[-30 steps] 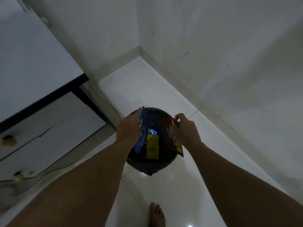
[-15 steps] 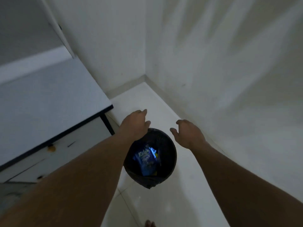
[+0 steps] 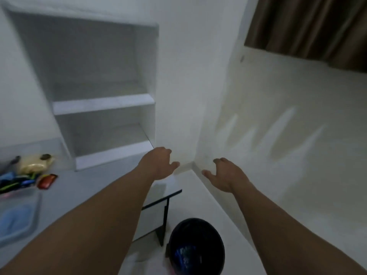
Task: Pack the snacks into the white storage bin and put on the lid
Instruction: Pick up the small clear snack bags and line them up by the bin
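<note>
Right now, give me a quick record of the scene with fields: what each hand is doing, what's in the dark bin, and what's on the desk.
left hand: empty, fingers loosely open, raised over the desk edge
right hand: empty, fingers spread, in the air
black-lined bin: on the floor below the hands, blue snack packet inside
desk: red packet, pale yellow bag, mixed packets at the far left
clear container: on the desk, left edge, blurred
</note>
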Tool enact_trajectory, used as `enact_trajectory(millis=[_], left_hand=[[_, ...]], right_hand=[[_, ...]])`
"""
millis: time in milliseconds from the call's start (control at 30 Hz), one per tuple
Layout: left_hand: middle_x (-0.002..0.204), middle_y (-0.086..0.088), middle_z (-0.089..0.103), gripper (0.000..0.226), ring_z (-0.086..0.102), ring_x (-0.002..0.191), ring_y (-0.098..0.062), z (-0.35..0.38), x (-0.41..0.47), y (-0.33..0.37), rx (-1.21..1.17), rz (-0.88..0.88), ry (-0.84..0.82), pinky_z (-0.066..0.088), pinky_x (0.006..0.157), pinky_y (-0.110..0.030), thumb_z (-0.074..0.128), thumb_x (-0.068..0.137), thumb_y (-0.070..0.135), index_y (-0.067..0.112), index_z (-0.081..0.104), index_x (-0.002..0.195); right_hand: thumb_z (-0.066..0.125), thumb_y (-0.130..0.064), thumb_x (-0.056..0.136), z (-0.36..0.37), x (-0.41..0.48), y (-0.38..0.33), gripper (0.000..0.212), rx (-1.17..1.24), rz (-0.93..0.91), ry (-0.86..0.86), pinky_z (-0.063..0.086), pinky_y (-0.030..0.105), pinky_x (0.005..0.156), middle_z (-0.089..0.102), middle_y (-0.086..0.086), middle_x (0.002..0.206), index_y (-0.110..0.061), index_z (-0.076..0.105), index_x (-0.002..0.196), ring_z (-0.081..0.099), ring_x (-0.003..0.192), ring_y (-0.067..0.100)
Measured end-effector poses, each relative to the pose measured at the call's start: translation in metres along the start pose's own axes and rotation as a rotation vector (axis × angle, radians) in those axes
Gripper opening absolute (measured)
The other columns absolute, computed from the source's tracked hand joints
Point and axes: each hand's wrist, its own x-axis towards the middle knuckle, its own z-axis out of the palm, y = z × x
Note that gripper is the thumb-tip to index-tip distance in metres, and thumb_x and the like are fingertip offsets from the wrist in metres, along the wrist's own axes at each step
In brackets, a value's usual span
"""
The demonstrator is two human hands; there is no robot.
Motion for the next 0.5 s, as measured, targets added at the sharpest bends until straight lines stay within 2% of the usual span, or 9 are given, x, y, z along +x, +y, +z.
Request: enact_trajectory(millis=[167,500], left_hand=[[0.148,-0.008,0.046,0.072,0.042,0.136,-0.027,-0.084,-0.061,-0.066,0.021,-0.101,0.096,0.037,0.111,-0.040,0.048,0.090,0.062,0.014,0.043,0.145],[0.151,-0.009,0.043,0.077,0.041,0.137,-0.025,-0.216,-0.183,-0.204,0.026,-0.351,0.229,0.036,0.110,-0.037,0.048,0.090,0.064,0.013,0.039,0.147]], right_hand=[[0.040,-0.065,0.093,-0.049,-0.016,-0.096,0.079,-0.014,-0.097,0.041,0.040,0.041,0.108,0.040,0.011,0.151,-0.008,0.035,0.148,0.043,0.134,0.029],[0.040,-0.063,0.094,-0.096,-0.026,-0.300,0.072,0.017,-0.348,0.098,0.043,0.039,0.104,0.052,0.011,0.143,-0.010,0.041,0.143,0.051,0.129,0.028]])
